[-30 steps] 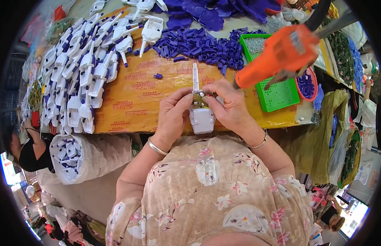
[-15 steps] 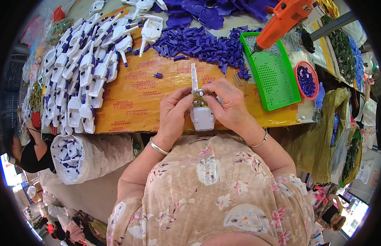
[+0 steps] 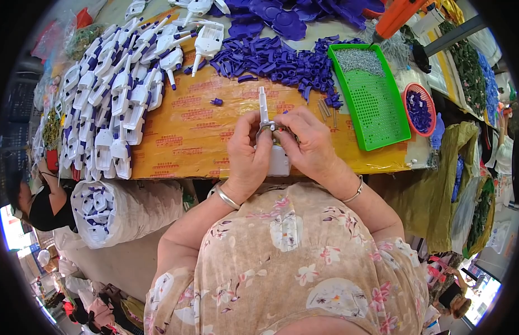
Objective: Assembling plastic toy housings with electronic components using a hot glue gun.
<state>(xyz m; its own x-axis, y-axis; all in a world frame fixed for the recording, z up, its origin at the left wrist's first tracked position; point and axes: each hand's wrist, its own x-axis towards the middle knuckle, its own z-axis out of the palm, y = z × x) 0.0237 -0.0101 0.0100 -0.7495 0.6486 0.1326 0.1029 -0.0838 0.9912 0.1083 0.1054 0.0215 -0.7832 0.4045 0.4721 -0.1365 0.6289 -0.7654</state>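
A white plastic toy casing (image 3: 279,163) with a long thin neck sits upright between my hands at the table's front edge, its neck pointing away from me. My left hand (image 3: 249,156) grips it from the left, thumb pressed near where the neck joins the body. From the right, my right hand (image 3: 312,144) holds the same spot with bent fingers and thumb. Under my fingertips a small green circuit board is mostly covered. A small purple plastic piece (image 3: 216,101) lies on the table beyond my left hand.
White casings with purple parts (image 3: 111,100) are heaped at left; purple pieces (image 3: 281,64) lie at the back. At right are a green tray (image 3: 390,142) of screws, an orange power screwdriver (image 3: 398,21) above it, and a red basket (image 3: 432,106). A filled sack (image 3: 139,209) stands front left.
My left hand has moved right and inward, its thumb now over the circuit board that showed before. The orange screwdriver has swung up and away from the green tray.
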